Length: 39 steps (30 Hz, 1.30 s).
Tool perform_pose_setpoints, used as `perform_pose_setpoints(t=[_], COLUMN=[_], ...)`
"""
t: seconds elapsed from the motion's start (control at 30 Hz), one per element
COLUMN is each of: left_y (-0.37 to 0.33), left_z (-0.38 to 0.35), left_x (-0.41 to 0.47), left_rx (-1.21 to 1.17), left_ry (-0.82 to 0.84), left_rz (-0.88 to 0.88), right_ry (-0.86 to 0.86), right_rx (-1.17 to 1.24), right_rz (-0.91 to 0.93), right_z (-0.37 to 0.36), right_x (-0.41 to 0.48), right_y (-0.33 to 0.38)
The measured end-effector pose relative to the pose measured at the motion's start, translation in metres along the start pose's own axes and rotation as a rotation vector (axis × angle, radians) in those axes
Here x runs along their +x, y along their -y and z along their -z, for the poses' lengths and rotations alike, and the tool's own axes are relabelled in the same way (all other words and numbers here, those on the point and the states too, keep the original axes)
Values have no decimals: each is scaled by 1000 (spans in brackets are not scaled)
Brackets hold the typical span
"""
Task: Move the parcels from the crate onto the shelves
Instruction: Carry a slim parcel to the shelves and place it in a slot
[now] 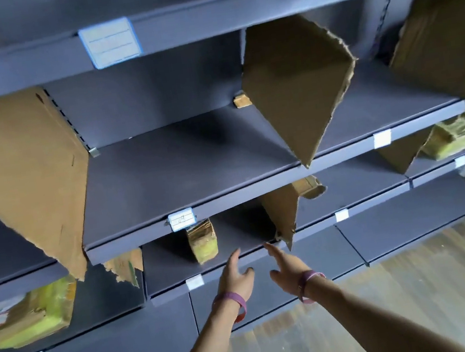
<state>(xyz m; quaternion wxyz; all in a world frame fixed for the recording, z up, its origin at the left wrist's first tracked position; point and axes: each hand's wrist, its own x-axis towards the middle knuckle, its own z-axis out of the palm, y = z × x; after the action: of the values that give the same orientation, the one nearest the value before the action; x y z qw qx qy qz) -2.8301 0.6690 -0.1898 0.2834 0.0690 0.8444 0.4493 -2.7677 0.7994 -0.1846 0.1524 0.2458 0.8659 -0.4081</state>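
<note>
Grey metal shelves fill the view, split by brown cardboard dividers. A small parcel wrapped in yellowish tape stands upright on the lower shelf, just under a blue-edged label. My left hand reaches toward that shelf's front edge with straight fingers and holds nothing. My right hand stretches out beside it, fingers extended, also empty. Both wrists wear purple bands. The crate is out of view.
A larger yellow-taped parcel lies on the lower shelf at the left, another at the right. A small brown piece sits at the back of the middle shelf. Wooden floor shows at the bottom right.
</note>
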Motion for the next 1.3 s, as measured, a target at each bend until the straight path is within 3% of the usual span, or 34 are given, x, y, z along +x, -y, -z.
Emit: perform_pose_setpoints(t=[0.23, 0.53, 0.8, 1.1, 1.3], left_y=[-82, -163, -213, -269, -322], left_z=[-125, -329, -458, -585, -698], left_x=[-50, -188, -271, -266, -244], left_rx=[161, 294, 415, 509, 557], left_ry=[287, 526, 676, 769, 844], left_rz=[-209, -462, -643, -715, -780], right_ry=[-256, -612, -888, -993, -964], right_rx=[159, 302, 362, 370, 362], right_rz=[-135, -299, -425, -602, -772], right_z=[87, 175, 225, 279, 345], right_x=[-94, -268, -392, -451, -446], right_y=[-119, -302, -410, -516, -591])
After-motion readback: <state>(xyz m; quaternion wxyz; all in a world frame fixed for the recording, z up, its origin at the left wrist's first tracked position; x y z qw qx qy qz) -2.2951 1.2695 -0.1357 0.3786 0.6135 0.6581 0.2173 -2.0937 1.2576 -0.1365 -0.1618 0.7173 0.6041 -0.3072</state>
